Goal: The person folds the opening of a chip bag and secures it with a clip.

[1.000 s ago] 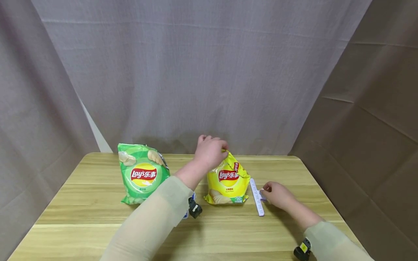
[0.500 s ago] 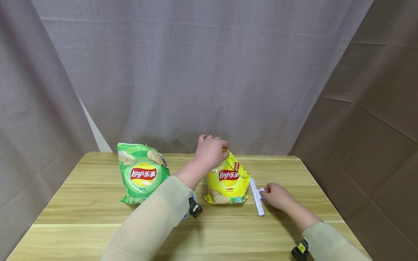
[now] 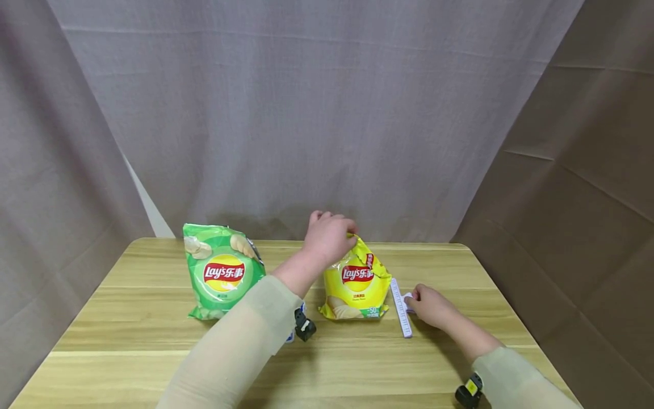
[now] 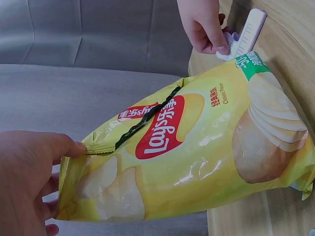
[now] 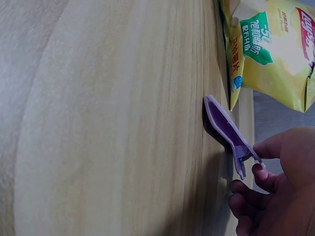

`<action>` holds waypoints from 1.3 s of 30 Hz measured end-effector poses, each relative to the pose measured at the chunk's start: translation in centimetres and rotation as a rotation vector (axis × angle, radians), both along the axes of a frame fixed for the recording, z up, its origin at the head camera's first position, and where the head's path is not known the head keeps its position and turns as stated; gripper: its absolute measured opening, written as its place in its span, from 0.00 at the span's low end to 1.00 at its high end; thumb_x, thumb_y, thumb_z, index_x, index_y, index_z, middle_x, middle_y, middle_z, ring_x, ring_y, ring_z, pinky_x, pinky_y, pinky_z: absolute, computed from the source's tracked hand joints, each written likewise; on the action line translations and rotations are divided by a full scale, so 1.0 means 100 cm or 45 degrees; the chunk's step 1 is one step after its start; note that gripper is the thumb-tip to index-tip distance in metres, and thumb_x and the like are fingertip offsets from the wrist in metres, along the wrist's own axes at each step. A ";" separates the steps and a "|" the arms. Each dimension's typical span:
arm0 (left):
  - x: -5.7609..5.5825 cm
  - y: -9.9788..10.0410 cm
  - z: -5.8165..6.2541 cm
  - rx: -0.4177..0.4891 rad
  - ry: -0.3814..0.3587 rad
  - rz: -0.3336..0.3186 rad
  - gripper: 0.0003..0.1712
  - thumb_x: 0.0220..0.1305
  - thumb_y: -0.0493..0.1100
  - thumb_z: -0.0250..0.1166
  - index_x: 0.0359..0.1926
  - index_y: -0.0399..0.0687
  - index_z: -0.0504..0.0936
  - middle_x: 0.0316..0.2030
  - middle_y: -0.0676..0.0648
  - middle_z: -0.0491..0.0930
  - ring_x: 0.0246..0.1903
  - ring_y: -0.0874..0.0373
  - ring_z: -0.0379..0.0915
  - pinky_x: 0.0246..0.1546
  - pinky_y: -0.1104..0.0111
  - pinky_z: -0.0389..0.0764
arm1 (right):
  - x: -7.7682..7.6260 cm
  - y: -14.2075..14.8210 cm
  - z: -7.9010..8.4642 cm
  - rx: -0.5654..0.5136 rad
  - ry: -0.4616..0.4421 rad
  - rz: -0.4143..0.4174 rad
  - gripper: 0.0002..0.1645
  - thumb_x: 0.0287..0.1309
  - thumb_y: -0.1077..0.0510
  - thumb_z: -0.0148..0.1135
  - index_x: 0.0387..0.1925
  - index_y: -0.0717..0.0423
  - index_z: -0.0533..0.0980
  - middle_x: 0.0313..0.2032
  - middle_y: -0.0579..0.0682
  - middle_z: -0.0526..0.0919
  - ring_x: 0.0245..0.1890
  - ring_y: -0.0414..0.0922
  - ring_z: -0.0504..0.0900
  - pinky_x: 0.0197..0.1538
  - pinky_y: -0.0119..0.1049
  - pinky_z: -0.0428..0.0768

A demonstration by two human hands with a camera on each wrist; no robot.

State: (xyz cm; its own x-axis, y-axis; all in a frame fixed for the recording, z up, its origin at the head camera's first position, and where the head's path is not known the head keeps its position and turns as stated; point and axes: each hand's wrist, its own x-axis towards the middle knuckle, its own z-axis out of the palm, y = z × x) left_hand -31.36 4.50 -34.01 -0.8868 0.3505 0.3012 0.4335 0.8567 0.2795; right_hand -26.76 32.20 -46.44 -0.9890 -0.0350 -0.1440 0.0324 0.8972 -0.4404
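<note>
My left hand [image 3: 329, 240] pinches the top edge of a yellow Lay's chip bag [image 3: 356, 292], which stands on the table with its upper right corner creased over. In the left wrist view, the thumb lies on the bag's crimped seam [image 4: 101, 148]. Right of the bag is a long pale purple bag clip [image 3: 401, 309] with ridged marks along its bar. My right hand [image 3: 434, 307] holds the clip by its handle. Seen from the right wrist, thumb and index finger pinch one handle tab of the clip [image 5: 225, 123], close over the table.
A green Lay's chip bag [image 3: 222, 278] stands to the left, partly behind the left sleeve [image 3: 245, 335]. A small blue and white thing [image 3: 291, 337] shows past that sleeve, mostly hidden. Grey curtains [image 3: 327, 113] hang behind the wooden table [image 3: 347, 363] and along its sides.
My right fingers have shifted slightly on the clip's handle, and the clip has moved very little. The left hand and the yellow bag stay in place.
</note>
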 end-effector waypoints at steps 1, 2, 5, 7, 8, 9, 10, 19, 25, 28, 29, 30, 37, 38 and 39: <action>0.000 0.000 0.000 0.001 -0.002 -0.001 0.08 0.67 0.53 0.64 0.44 0.63 0.85 0.44 0.60 0.83 0.48 0.58 0.71 0.68 0.51 0.52 | 0.000 0.000 0.000 -0.008 -0.003 0.003 0.14 0.67 0.52 0.56 0.31 0.57 0.67 0.24 0.50 0.70 0.24 0.45 0.69 0.26 0.36 0.68; 0.000 0.000 0.000 0.001 -0.002 -0.001 0.08 0.67 0.53 0.64 0.44 0.63 0.85 0.44 0.60 0.83 0.48 0.57 0.71 0.68 0.51 0.52 | 0.000 0.000 0.000 -0.017 -0.008 0.006 0.14 0.68 0.52 0.56 0.32 0.57 0.67 0.24 0.50 0.70 0.24 0.45 0.69 0.26 0.36 0.68; 0.000 0.000 0.000 -0.001 -0.005 0.001 0.08 0.67 0.53 0.64 0.44 0.63 0.85 0.44 0.60 0.83 0.48 0.57 0.71 0.68 0.51 0.52 | 0.000 0.000 0.000 -0.036 -0.014 0.011 0.13 0.69 0.53 0.54 0.33 0.58 0.67 0.24 0.50 0.70 0.24 0.45 0.69 0.26 0.36 0.69; 0.000 0.000 0.000 -0.003 -0.006 0.001 0.08 0.67 0.53 0.64 0.44 0.63 0.85 0.44 0.60 0.83 0.48 0.57 0.71 0.68 0.51 0.52 | 0.000 0.000 0.001 -0.044 -0.020 0.006 0.13 0.69 0.53 0.54 0.34 0.58 0.67 0.25 0.51 0.70 0.24 0.45 0.69 0.26 0.36 0.69; 0.000 0.000 0.000 -0.003 -0.006 0.001 0.08 0.67 0.53 0.64 0.44 0.63 0.85 0.44 0.60 0.83 0.49 0.57 0.71 0.68 0.51 0.52 | 0.000 0.000 0.001 -0.048 -0.022 0.002 0.13 0.69 0.53 0.54 0.34 0.59 0.67 0.25 0.51 0.70 0.24 0.45 0.69 0.26 0.36 0.69; 0.000 0.000 0.000 -0.003 -0.007 0.001 0.08 0.67 0.53 0.64 0.44 0.63 0.85 0.45 0.60 0.83 0.49 0.57 0.71 0.68 0.51 0.52 | 0.000 0.000 0.001 -0.052 -0.026 -0.006 0.13 0.69 0.53 0.54 0.35 0.59 0.67 0.25 0.51 0.71 0.24 0.45 0.70 0.26 0.36 0.69; 0.000 0.000 0.000 -0.002 -0.007 0.001 0.08 0.67 0.53 0.64 0.44 0.63 0.85 0.45 0.60 0.83 0.49 0.57 0.71 0.68 0.51 0.52 | -0.001 -0.001 0.001 -0.058 -0.028 -0.013 0.13 0.69 0.53 0.55 0.37 0.59 0.67 0.25 0.51 0.71 0.24 0.45 0.70 0.26 0.36 0.70; 0.000 0.000 -0.001 -0.010 0.000 0.005 0.07 0.68 0.53 0.64 0.43 0.63 0.85 0.44 0.60 0.83 0.48 0.57 0.71 0.68 0.50 0.52 | -0.003 -0.001 0.003 -0.232 -0.053 -0.046 0.36 0.65 0.55 0.58 0.63 0.75 0.58 0.36 0.59 0.78 0.25 0.46 0.77 0.30 0.38 0.76; 0.000 -0.001 -0.001 -0.001 -0.005 -0.005 0.08 0.68 0.53 0.63 0.44 0.63 0.85 0.44 0.60 0.83 0.48 0.57 0.71 0.68 0.51 0.52 | -0.006 0.003 0.005 -0.273 -0.074 -0.107 0.32 0.60 0.55 0.63 0.55 0.78 0.67 0.39 0.61 0.80 0.30 0.47 0.78 0.34 0.38 0.76; 0.000 -0.001 -0.001 -0.003 -0.002 -0.005 0.08 0.68 0.53 0.63 0.45 0.63 0.85 0.44 0.60 0.83 0.48 0.58 0.71 0.68 0.51 0.52 | -0.005 0.005 0.007 -0.357 -0.112 -0.137 0.27 0.58 0.56 0.65 0.48 0.77 0.72 0.35 0.59 0.79 0.29 0.47 0.77 0.33 0.37 0.76; 0.000 -0.001 -0.001 -0.001 0.000 -0.006 0.08 0.68 0.53 0.63 0.45 0.63 0.85 0.44 0.60 0.83 0.48 0.58 0.71 0.68 0.51 0.52 | -0.005 0.006 0.008 -0.377 -0.121 -0.143 0.26 0.58 0.57 0.66 0.47 0.76 0.73 0.34 0.58 0.79 0.28 0.47 0.76 0.32 0.37 0.75; 0.000 -0.001 -0.001 -0.001 0.003 -0.007 0.08 0.68 0.53 0.63 0.45 0.63 0.85 0.45 0.60 0.83 0.48 0.58 0.71 0.68 0.51 0.52 | -0.005 0.006 0.008 -0.389 -0.131 -0.153 0.25 0.58 0.56 0.66 0.46 0.75 0.73 0.33 0.57 0.79 0.27 0.46 0.76 0.31 0.36 0.74; 0.000 -0.001 -0.002 -0.005 0.010 -0.007 0.09 0.68 0.53 0.63 0.45 0.63 0.85 0.45 0.60 0.83 0.49 0.57 0.72 0.68 0.51 0.52 | -0.005 0.008 0.009 -0.411 -0.174 -0.196 0.22 0.59 0.52 0.67 0.43 0.69 0.77 0.32 0.52 0.78 0.26 0.44 0.72 0.29 0.34 0.70; 0.000 -0.001 -0.002 -0.009 0.009 -0.005 0.09 0.68 0.53 0.63 0.45 0.63 0.85 0.45 0.60 0.83 0.49 0.57 0.72 0.68 0.51 0.52 | -0.005 0.008 0.009 -0.411 -0.178 -0.197 0.22 0.59 0.52 0.67 0.43 0.68 0.77 0.31 0.52 0.78 0.25 0.44 0.72 0.28 0.34 0.69; 0.000 -0.001 -0.002 -0.015 0.010 -0.003 0.09 0.68 0.53 0.63 0.45 0.63 0.85 0.45 0.60 0.83 0.49 0.58 0.72 0.68 0.51 0.52 | -0.005 0.007 0.009 -0.407 -0.180 -0.202 0.22 0.59 0.52 0.67 0.42 0.68 0.77 0.30 0.52 0.77 0.25 0.44 0.71 0.28 0.34 0.69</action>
